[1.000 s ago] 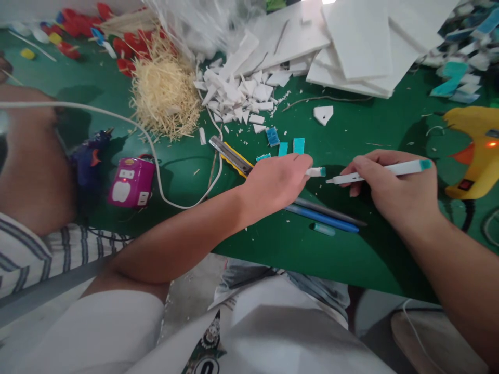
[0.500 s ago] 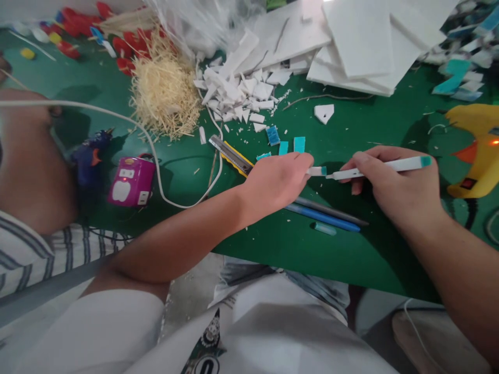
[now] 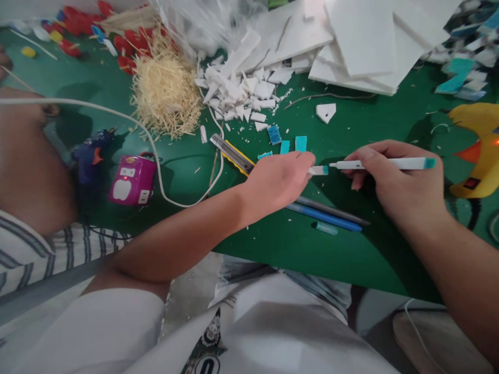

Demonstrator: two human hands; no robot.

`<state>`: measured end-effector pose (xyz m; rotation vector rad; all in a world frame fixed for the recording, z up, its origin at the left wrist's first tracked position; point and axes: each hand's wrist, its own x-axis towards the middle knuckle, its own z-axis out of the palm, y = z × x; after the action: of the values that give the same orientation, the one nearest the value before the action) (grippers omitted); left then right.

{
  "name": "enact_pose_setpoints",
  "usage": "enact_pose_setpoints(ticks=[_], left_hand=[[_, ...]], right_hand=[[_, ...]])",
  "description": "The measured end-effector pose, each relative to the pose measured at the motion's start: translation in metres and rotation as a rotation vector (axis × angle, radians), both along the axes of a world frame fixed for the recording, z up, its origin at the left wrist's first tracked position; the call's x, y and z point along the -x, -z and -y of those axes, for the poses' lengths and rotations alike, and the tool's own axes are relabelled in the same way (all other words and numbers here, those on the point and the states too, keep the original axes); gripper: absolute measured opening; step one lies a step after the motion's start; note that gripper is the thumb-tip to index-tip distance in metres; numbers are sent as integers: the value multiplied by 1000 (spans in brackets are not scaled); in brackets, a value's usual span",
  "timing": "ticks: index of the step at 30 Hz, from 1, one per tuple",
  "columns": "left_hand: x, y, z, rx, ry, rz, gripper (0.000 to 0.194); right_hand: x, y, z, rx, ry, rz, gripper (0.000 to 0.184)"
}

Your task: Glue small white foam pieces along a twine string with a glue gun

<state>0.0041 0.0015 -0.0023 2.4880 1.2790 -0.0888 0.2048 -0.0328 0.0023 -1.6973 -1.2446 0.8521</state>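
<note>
- Since the earlier frames, the right hand [image 3: 397, 184] has lifted slightly; the white marker [image 3: 384, 164] now lies nearly level, tip closer to the foam piece [image 3: 317, 170].
- Right hand: closed around the marker barrel, teal end pointing right.
- Left hand [image 3: 278, 179]: fingers pinched on the small white foam piece with a teal tip, just above the green bench [image 3: 273, 239].
- A blue pen [image 3: 323, 217] lies just near of both hands.
- A utility knife [image 3: 232, 154] lies left of the left hand.
</note>
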Motion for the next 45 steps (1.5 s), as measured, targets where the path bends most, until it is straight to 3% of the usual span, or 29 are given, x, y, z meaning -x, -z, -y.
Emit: enact_pose_setpoints(ticks=[17, 23, 27, 32, 37, 41, 45], left_hand=[[-2, -1, 0, 20, -5, -14, 22], [-1, 0, -1, 13, -6, 8, 20], [-1, -1, -1, 7, -4, -2, 20], [0, 0, 0, 4, -5, 4, 19], [-1, 0, 0, 1, -2, -12, 18], [-2, -3, 0, 21, -5, -39, 19], [-2, -4, 0, 36, -2, -24, 19]], right_hand=[[-6, 7, 4, 18, -110, -15, 24], [-4, 4, 4, -18, -63, 8, 18], [-4, 2, 4, 18, -101, 30, 23], [-6, 6, 4, -28, -74, 43, 24], [-8, 6, 5, 42, -109, 40, 26], [-10, 11, 6, -31, -82, 29, 19], [-13, 19, 7, -38, -88, 61, 26]])
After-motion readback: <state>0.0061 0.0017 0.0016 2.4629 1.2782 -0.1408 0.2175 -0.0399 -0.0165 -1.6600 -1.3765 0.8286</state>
